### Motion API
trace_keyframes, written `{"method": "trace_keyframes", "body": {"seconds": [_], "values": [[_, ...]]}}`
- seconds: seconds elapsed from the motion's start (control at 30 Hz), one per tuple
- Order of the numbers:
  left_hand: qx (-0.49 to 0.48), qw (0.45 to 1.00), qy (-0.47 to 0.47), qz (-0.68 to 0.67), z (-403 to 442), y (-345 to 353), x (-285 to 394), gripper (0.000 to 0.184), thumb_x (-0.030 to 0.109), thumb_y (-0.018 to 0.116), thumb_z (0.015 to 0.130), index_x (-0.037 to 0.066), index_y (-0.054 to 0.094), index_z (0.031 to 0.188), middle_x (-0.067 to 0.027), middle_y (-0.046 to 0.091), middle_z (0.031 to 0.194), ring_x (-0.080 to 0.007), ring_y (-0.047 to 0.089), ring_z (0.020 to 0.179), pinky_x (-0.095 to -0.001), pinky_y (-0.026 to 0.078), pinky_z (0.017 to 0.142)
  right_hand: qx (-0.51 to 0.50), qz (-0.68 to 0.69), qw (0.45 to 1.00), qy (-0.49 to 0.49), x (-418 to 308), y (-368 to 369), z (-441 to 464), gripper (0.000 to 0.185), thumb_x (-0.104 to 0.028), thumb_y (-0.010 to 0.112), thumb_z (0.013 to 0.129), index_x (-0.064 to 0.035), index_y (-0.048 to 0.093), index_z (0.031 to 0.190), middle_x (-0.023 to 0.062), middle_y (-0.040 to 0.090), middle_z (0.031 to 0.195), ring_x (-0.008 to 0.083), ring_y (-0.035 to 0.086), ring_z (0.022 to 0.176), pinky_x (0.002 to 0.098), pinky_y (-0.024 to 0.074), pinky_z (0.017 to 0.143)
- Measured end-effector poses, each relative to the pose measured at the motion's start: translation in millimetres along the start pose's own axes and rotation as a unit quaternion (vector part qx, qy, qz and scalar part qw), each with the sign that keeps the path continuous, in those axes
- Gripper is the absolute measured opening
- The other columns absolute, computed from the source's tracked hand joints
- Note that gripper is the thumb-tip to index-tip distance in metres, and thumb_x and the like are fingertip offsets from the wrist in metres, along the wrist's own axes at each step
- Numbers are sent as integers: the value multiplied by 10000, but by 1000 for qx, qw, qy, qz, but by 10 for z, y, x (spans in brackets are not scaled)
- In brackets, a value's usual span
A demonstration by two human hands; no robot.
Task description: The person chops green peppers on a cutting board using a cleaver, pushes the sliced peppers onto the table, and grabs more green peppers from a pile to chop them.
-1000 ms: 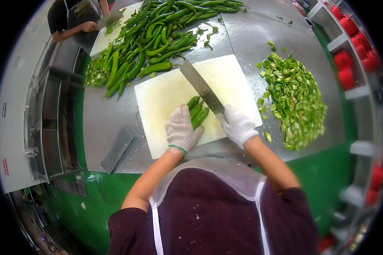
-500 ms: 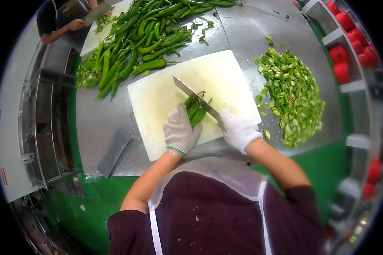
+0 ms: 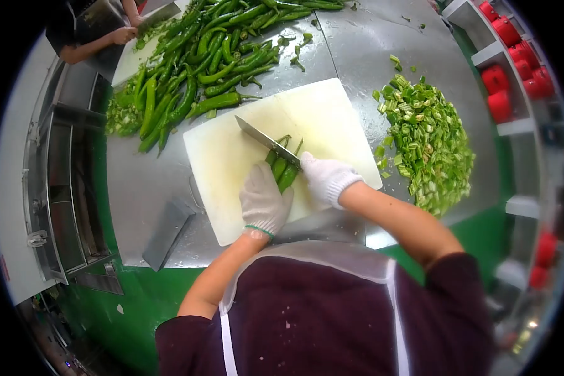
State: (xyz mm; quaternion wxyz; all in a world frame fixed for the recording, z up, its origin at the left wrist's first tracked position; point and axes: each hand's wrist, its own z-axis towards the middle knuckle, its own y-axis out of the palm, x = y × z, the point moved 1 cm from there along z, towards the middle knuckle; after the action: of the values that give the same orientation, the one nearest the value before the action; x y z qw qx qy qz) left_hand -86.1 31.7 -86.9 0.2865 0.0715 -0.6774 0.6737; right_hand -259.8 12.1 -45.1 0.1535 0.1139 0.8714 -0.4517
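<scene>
On a white cutting board [image 3: 319, 113] lies a small bunch of green chili peppers [image 3: 286, 173], their stems pointing away from me. My left hand [image 3: 263, 199], in a white knit glove, is closed over the bunch from its left side. In my gloved right hand [image 3: 327, 178] is the handle of a cleaver [image 3: 263, 138]. Its wide metal blade crosses the peppers near their stem ends, with the tip toward the upper left. Whether the edge has entered the peppers I cannot tell.
Chopped green pepper [image 3: 426, 144] is heaped on the steel table [image 3: 150, 188] at right. Whole peppers [image 3: 213, 56] are piled at upper left. A grey metal piece [image 3: 169, 241] sits at the front left edge. Another person's hand [image 3: 124, 36] works with a blade at far upper left.
My right hand and the cleaver have moved left, bringing the blade across the peppers' stem ends. My left hand stays on the bunch. The other person's blade has also shifted.
</scene>
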Motion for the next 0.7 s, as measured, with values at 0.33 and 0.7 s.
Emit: {"method": "trace_keyframes", "body": {"seconds": [0.33,0.7], "values": [[-43,994,83,50,-207,-46,-288,827,368,730,807,-63,426,1444,-281,508,1394,-434,554,1168,-501,480,970,-32,-150,968,-198,871,-410,213,185,-188,518,978,-59,567,1102,211,701,1006,425,678,881,468,544,778],[-81,981,129,124,-308,-97,-377,799,438,681,887,-66,450,1463,-275,482,1484,-409,515,1311,-478,420,1071,173,337,923,63,391,-1148,-6,323,-249,615,975,-56,597,1233,176,692,947,268,680,787,391,577,679]]}}
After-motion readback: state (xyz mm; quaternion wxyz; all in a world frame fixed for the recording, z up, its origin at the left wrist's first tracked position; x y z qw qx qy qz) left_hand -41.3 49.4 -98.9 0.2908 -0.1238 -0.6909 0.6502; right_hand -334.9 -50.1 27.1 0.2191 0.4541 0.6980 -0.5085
